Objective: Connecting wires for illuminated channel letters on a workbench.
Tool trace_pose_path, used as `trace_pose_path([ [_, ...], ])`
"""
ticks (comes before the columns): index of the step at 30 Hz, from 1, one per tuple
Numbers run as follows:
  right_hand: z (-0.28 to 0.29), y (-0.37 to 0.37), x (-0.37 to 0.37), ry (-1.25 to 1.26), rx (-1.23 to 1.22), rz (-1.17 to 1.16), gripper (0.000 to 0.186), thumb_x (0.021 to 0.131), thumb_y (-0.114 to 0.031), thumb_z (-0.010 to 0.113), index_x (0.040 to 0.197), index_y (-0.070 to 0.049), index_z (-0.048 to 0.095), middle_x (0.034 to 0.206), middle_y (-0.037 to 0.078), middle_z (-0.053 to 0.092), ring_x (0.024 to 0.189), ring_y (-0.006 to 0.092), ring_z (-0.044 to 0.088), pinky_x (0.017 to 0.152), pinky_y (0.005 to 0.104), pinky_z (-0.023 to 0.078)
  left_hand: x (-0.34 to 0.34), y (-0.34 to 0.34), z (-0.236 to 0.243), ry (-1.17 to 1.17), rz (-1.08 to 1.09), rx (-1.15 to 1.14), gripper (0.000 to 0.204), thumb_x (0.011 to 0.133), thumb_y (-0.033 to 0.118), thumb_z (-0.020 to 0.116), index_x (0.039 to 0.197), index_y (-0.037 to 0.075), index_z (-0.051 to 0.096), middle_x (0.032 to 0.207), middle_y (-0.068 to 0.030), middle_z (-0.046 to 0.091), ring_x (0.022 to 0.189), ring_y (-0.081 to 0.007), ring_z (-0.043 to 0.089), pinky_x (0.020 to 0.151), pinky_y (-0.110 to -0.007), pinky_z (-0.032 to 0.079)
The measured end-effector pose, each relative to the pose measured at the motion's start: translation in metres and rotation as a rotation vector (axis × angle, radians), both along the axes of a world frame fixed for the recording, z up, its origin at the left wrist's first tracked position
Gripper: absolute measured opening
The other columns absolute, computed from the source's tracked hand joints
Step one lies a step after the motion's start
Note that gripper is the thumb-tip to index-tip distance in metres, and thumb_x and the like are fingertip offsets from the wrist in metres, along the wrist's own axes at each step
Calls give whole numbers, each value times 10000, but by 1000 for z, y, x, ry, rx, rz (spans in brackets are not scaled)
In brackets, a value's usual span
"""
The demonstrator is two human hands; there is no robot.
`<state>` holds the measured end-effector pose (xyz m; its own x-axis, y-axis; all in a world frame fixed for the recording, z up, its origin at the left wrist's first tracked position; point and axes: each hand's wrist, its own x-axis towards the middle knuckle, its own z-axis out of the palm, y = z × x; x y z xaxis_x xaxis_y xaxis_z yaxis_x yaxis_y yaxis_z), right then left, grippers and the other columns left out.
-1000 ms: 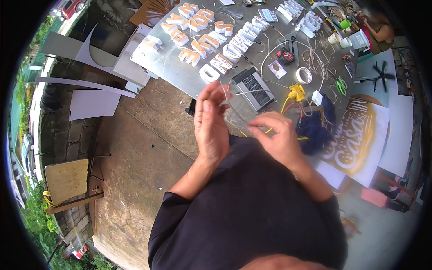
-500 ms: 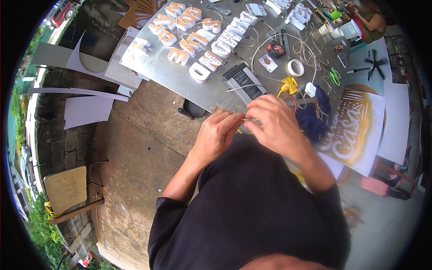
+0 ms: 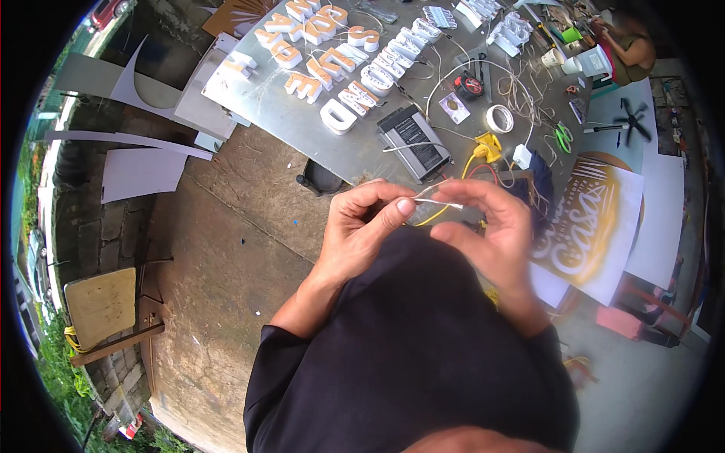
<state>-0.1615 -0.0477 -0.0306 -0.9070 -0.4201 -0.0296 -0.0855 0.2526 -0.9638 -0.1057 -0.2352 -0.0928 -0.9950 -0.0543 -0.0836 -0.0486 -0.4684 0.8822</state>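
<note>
My left hand (image 3: 355, 230) pinches a thin white wire (image 3: 442, 202) between thumb and forefinger, in front of my dark shirt and near the table's edge. The wire splits into two strands, and one free end points toward my right hand (image 3: 498, 234). That hand is open, thumb and fingers apart around the wire's end; whether a fingertip touches the upper strand, I cannot tell. Just beyond my hands, a dark ribbed power supply box (image 3: 414, 143) lies on the metal table (image 3: 264, 94). A yellow plug (image 3: 488, 148) with a yellow cord is to its right.
White-sided block letters (image 3: 338, 118) fill the table's far left. A tape measure (image 3: 468, 86), a tape roll (image 3: 499, 118), green-handled scissors (image 3: 563, 137) and tangled wires lie on the right. A printed sign sheet (image 3: 596, 223) stands at right. Another person (image 3: 633, 54) sits at far right.
My right hand has moved off my left fingertips to the right and opened. The wire's free end now shows between the hands. My left hand still pinches it.
</note>
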Motion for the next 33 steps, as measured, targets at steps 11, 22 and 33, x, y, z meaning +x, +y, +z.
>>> trace_pose_path([
  [11,0,-7,-3,421,82,-19,190,784,2,837,951,-12,749,911,111,752,822,247,712,741,333,547,-1,-2,3,-12,-110,168,124,992,120,703,1008,0,734,933,0,675,837,-48,574,735,-221,460],
  [22,13,-13,-12,777,186,182,212,715,16,842,900,-26,748,820,70,698,781,257,678,681,358,532,-1,-16,11,22,-166,11,124,881,88,821,954,0,774,919,-62,750,861,-94,664,770,-264,515],
  [33,28,-9,-16,1071,210,363,169,746,-91,830,888,-52,747,810,27,685,791,210,681,662,343,515,7,-15,35,-26,-177,142,89,894,31,780,962,-14,744,872,-40,681,803,-90,604,727,-251,470],
])
